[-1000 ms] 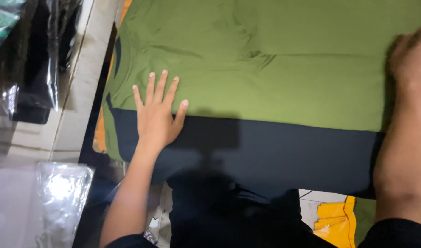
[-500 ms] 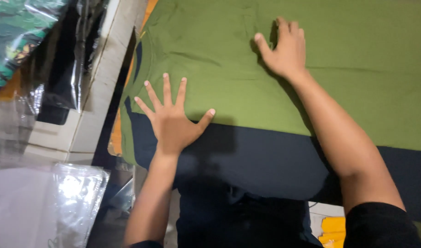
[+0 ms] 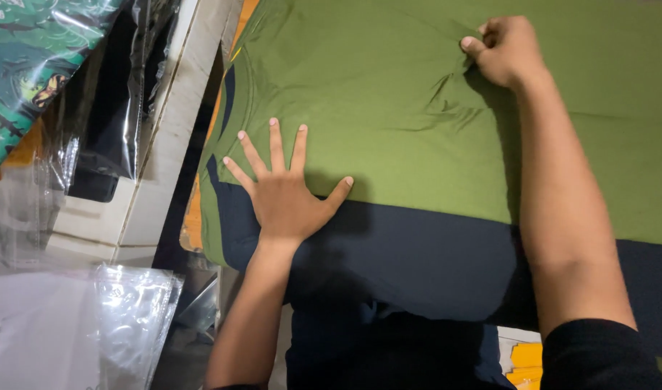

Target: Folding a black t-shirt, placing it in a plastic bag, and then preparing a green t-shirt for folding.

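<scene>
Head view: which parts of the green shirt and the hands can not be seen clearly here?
- Green shirt: its top and right parts are cut off by the picture edges.
- Right hand: its curled fingers hide the pinched fabric.
- Left hand: the palm lies flat and covers the line where green meets dark cloth.

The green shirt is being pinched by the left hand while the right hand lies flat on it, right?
Not quite: the hands are swapped. In the head view the right hand pinches the green shirt, and the left hand lies flat on it.
</scene>
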